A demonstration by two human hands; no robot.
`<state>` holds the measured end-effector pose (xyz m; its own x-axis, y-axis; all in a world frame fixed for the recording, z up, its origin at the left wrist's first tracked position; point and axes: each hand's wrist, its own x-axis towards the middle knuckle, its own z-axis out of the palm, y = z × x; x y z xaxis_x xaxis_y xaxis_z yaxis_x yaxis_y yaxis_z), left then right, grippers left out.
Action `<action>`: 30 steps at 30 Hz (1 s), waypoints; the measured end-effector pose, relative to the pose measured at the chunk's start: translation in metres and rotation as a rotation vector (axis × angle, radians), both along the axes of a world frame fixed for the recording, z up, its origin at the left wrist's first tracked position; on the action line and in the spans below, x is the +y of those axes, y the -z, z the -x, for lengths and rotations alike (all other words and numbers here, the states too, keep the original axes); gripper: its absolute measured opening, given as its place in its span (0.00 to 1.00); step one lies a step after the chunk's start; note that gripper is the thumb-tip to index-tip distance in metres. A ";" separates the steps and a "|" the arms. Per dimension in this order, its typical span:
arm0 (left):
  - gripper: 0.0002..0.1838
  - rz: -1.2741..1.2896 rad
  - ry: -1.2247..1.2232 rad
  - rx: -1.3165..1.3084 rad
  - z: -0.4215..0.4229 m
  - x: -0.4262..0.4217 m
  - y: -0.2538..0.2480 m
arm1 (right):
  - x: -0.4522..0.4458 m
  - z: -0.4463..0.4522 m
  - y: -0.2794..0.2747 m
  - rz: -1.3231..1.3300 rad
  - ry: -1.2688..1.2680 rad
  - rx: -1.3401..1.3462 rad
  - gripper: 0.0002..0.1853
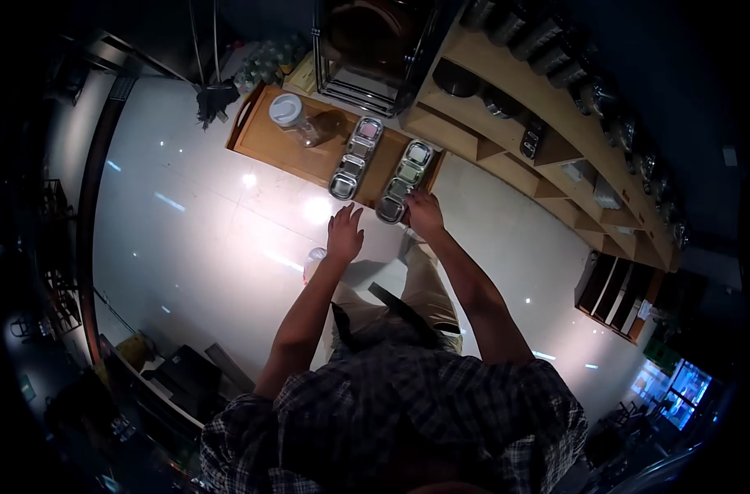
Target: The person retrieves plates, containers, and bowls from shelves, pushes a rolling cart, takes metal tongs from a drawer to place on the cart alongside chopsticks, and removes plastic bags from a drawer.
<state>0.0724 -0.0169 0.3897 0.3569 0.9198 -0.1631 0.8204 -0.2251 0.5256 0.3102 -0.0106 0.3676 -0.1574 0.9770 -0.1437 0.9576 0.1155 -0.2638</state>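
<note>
Two long metal compartment trays lie on a brown wooden tabletop (264, 146) with raised ends. My right hand (425, 216) is at the near right side of the right compartment tray (391, 209), its fingers closed on the edge. My left hand (345, 235) is just short of the tabletop's front edge, fingers apart, holding nothing. Nearest to it is the left compartment tray (342, 187), which it does not touch. Something pinkish sits in that tray's far compartment. A clear jar (307, 132) with a white lid lies or leans to the left; which, I cannot tell.
Wooden shelves (474, 123) with several dark containers run along the right. Behind the tabletop stands a metal-framed rack (358, 92), with several bottles (268, 64) to its left. A pale container (315, 259) is beside my left forearm. Shiny light floor (186, 230) surrounds me.
</note>
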 end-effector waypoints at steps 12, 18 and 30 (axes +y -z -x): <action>0.37 0.222 -0.151 0.203 -0.205 -0.002 0.080 | 0.056 -0.079 0.077 -0.112 -0.525 -0.281 0.15; 0.29 0.277 -0.152 0.147 -0.212 0.013 0.085 | 0.059 -0.076 0.077 -0.385 -0.386 -0.123 0.05; 0.08 0.350 -0.445 0.251 -0.187 -0.022 0.100 | 0.034 -0.062 0.050 -0.409 -0.498 0.167 0.04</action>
<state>0.2598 -0.0392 0.2901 -0.1369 0.8485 -0.5112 0.9042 0.3179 0.2854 0.3722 0.0235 0.3176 -0.5924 0.7523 0.2882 0.7138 0.6560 -0.2452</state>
